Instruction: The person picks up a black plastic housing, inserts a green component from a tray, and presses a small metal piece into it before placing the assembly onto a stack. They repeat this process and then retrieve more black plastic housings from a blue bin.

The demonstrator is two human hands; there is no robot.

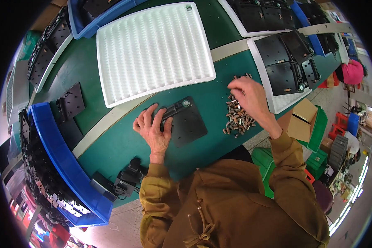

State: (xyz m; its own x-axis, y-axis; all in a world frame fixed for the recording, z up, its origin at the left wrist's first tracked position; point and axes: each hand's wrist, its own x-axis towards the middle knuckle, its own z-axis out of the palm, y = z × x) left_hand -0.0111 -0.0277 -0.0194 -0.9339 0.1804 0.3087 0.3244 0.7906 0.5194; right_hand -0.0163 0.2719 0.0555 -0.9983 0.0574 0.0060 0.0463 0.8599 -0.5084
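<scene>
A flat black plate (192,124) with a raised bar along one edge and a pale round piece at the bar's end lies on the green table in front of me. My left hand (154,129) grips the bar's near-left end, fingers over its far side and thumb on the plate side. To the right, my right hand (252,97) is over the far end of a loose pile of small metal and brown parts (239,118). Its fingers are curled together in a pinch; whatever is between them is too small to make out.
A white ribbed tray (155,53) lies beyond the plate. At right, another white tray (258,66) carries several black assemblies (283,58). A blue bin (66,165) full of black parts stands left. Black power adapters (126,180) sit near the front edge.
</scene>
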